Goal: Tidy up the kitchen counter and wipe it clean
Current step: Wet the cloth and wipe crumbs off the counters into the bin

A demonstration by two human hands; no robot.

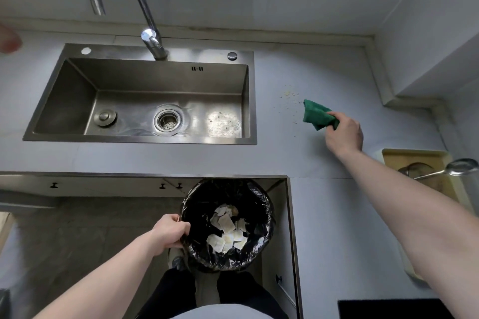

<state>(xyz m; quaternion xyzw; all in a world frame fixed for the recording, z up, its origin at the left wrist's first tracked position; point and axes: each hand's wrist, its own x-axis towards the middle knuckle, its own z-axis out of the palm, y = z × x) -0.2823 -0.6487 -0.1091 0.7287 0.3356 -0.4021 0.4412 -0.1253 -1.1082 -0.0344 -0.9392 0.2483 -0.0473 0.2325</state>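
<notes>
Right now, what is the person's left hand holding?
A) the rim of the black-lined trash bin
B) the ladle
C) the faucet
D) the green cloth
A: the left hand grips the rim of the black-lined trash bin, while the right hand holds the green cloth over the counter crumbs.

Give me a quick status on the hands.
Left hand grips black-lined round bin. Right hand holds green cloth by scattered crumbs. Nothing blocking.

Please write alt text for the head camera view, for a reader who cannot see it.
The right hand grips a bunched green cloth beside scattered crumbs on the grey kitchen counter, right of a steel sink. The left hand holds the rim of a round bin with a black liner, with pale scraps inside, below the counter edge.
</notes>
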